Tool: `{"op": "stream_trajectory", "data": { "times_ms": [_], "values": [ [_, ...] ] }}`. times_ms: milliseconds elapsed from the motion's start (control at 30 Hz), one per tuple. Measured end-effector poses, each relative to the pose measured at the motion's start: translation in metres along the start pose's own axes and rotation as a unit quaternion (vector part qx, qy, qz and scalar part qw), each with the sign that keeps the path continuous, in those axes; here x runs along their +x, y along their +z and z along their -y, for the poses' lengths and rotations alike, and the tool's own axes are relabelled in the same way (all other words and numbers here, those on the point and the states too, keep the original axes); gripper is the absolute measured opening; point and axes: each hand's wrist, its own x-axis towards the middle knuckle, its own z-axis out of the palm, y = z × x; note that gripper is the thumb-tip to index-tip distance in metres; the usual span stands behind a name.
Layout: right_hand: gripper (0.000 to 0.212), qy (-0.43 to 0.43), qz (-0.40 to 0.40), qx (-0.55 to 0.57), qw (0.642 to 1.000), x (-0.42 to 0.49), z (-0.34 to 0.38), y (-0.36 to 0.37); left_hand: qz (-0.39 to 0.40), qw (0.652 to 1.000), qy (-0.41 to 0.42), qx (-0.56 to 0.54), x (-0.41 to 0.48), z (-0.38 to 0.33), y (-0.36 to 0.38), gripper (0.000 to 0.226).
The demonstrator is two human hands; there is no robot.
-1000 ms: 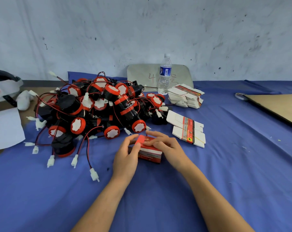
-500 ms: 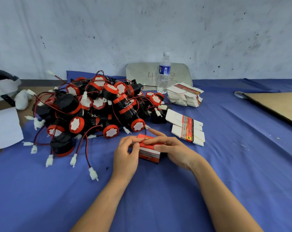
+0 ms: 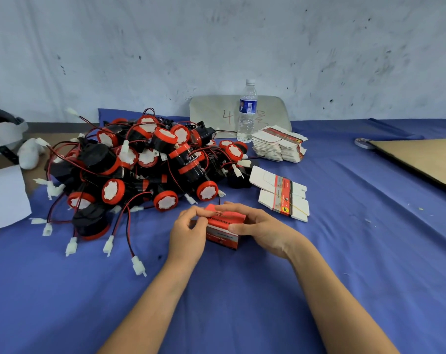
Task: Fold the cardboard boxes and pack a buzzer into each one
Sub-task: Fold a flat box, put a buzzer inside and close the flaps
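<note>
A small red and white cardboard box (image 3: 225, 229) stands folded on the blue cloth between my hands. My left hand (image 3: 188, 233) grips its left end, thumb and forefinger curled over the top edge. My right hand (image 3: 257, 226) wraps the right side, fingers lying across the red top and thumb on the front. Behind them lies a big heap of black and red buzzers (image 3: 140, 164) with red wires and white plugs. Two flat unfolded boxes (image 3: 283, 194) lie to the right, and a stack of flat boxes (image 3: 279, 144) sits further back.
A water bottle (image 3: 247, 111) stands at the back before a grey board (image 3: 211, 111). A brown cardboard sheet (image 3: 426, 159) lies at the far right, with a tape roll (image 3: 362, 143) beside it. White paper (image 3: 4, 198) and a headset (image 3: 2, 131) sit at the left edge.
My right hand's fingers have slid further over the box top and my left thumb has closed down on the left end. The box stays in place.
</note>
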Motion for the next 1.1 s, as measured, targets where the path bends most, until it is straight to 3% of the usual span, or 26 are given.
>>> {"op": "stream_trajectory", "data": {
  "times_ms": [367, 500, 667, 767, 900, 1000, 1100],
  "values": [
    [0.076, 0.01, -0.016, -0.018, 1.0, -0.002, 0.003, 0.006, -0.002, 0.999, -0.035, -0.026, -0.004, -0.003, 0.001, 0.026],
    [0.086, -0.019, 0.014, -0.027, 0.999, -0.006, 0.0, 0.005, -0.01, 0.995, 0.012, 0.102, -0.015, 0.01, 0.006, 0.028],
    [0.09, -0.042, -0.005, 0.041, 0.998, 0.0, -0.009, 0.011, -0.021, 0.996, 0.08, 0.028, -0.016, 0.006, 0.0, 0.016],
    [0.079, -0.032, -0.112, 0.038, 0.993, 0.004, -0.012, 0.015, -0.022, 0.998, 0.063, -0.017, -0.016, 0.006, -0.003, 0.021],
    [0.055, -0.027, -0.112, 0.065, 0.991, 0.006, -0.014, 0.024, 0.008, 0.992, 0.029, -0.125, -0.016, 0.002, -0.002, 0.018],
    [0.036, -0.055, -0.161, 0.026, 0.985, 0.008, -0.012, 0.034, 0.028, 0.983, 0.006, -0.18, -0.016, 0.0, -0.003, 0.037],
    [0.045, -0.085, -0.2, 0.014, 0.976, 0.009, -0.011, 0.038, 0.05, 0.979, -0.011, -0.199, -0.017, -0.004, -0.002, 0.045]
  ]
}}
